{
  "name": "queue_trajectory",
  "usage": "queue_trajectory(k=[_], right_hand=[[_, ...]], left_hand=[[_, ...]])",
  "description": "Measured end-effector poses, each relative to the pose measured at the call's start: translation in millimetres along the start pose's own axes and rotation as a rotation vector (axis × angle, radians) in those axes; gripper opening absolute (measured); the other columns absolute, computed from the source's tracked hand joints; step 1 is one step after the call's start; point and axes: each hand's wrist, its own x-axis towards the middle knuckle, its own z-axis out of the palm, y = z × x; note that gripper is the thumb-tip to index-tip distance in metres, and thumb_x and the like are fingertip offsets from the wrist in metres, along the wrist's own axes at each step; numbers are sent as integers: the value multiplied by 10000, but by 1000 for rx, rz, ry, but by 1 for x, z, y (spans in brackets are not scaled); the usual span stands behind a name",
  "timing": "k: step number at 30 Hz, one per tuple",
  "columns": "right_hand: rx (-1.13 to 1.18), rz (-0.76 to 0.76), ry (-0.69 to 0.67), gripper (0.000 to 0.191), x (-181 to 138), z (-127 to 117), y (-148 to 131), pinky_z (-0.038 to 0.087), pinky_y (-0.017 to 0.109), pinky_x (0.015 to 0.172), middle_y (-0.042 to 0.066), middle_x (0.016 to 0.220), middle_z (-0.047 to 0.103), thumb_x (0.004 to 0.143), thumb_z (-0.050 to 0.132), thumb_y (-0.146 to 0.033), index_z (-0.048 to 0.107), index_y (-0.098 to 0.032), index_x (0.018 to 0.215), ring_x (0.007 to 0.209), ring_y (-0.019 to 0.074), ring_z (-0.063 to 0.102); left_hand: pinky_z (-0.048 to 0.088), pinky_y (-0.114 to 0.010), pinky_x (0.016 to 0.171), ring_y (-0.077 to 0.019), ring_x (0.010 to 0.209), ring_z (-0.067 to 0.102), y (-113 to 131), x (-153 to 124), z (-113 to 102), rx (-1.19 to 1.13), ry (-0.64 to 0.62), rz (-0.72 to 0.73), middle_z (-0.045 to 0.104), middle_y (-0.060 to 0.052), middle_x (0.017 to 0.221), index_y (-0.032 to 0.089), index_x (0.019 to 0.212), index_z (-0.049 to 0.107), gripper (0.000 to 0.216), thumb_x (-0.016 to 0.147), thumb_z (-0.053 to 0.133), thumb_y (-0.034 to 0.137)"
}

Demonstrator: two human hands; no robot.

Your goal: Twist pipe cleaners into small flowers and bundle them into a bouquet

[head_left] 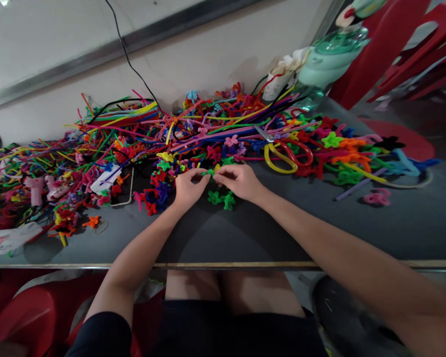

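Note:
My left hand (188, 187) and my right hand (238, 181) meet over the grey table (245, 238). Both pinch a small green pipe-cleaner piece (208, 172) between their fingertips. Two finished green pipe-cleaner flowers (222, 199) lie on the table just under my hands. To the left of my left hand sits a cluster of red, purple and blue flowers (156, 194).
A big heap of coloured pipe cleaners (141, 134) fills the back of the table. Yellow-and-red scissors (282, 151) lie right of my hands. Pink glue guns (46, 188) rest at the left. A pale green jar (329, 59) stands at the back right, red chairs (412, 44) beyond.

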Motion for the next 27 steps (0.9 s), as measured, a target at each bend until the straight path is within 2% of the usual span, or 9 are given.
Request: queue_trajectory(k=[6, 8, 10, 14, 16, 18, 22, 24, 27], right_hand=[[133, 31, -291, 298, 7, -13, 21, 479, 248, 489, 10, 580, 669, 757, 684, -482, 702, -192, 692, 497, 124, 602], [150, 56, -315, 326, 8, -13, 23, 477, 245, 472, 13, 569, 663, 753, 681, -504, 701, -185, 690, 494, 127, 604], [153, 71, -248, 331, 7, -10, 22, 477, 246, 460, 20, 602, 675, 763, 671, -507, 706, -178, 743, 493, 128, 605], [27, -48, 55, 319, 3, 0, 15, 537, 283, 576, 49, 840, 735, 820, 643, -423, 707, -202, 1042, 624, 149, 661], [-80, -124, 128, 283, 1, 3, 12, 539, 287, 612, 56, 905, 741, 839, 630, -395, 709, -221, 1047, 730, 173, 685], [-153, -150, 178, 226, -1, 3, 10, 517, 274, 578, 56, 867, 741, 844, 625, -399, 717, -216, 939, 729, 178, 682], [-208, -151, 155, 252, -2, 3, 8, 456, 255, 527, 26, 675, 689, 840, 623, -435, 668, -200, 759, 556, 137, 601], [-220, -161, 107, 257, -2, 3, 7, 445, 252, 536, 20, 672, 683, 839, 622, -441, 660, -198, 763, 545, 130, 584], [-225, -142, 113, 268, -1, 4, 8, 424, 251, 529, 23, 673, 677, 845, 606, -443, 649, -191, 764, 542, 131, 575]], left_hand=[[481, -241, 534, -109, 549, 596, -16, 4, -4, -185, -275, -147, 695, -24, 653, 162, 751, 734, 120, 680, 734, 258], [480, -234, 535, -103, 551, 596, -17, 5, -2, -234, -283, -168, 697, -22, 657, 161, 761, 734, 147, 664, 746, 271], [470, -222, 523, -95, 541, 586, -16, 6, 0, -280, -212, -213, 689, -14, 646, 161, 756, 726, 165, 646, 758, 280], [403, -200, 464, -68, 470, 509, -10, 9, 3, -304, -50, -369, 613, 22, 551, 158, 714, 699, 149, 647, 750, 282], [389, -195, 471, -57, 465, 487, -7, 10, 4, -339, -24, -413, 584, 34, 543, 155, 715, 680, 147, 670, 731, 285], [381, -186, 481, -49, 477, 483, -6, 10, 4, -400, -5, -429, 565, 43, 559, 156, 711, 640, 157, 690, 715, 293], [416, -177, 534, -51, 549, 518, -6, 8, 8, -508, 4, -393, 554, 50, 623, 173, 696, 532, 224, 682, 726, 285], [451, -196, 586, -63, 590, 542, -7, 6, 11, -535, -47, -354, 567, 43, 656, 179, 730, 529, 233, 686, 729, 291], [470, -227, 614, -86, 608, 567, -8, 5, 10, -573, -124, -317, 583, 26, 661, 184, 828, 576, 217, 730, 701, 331]])
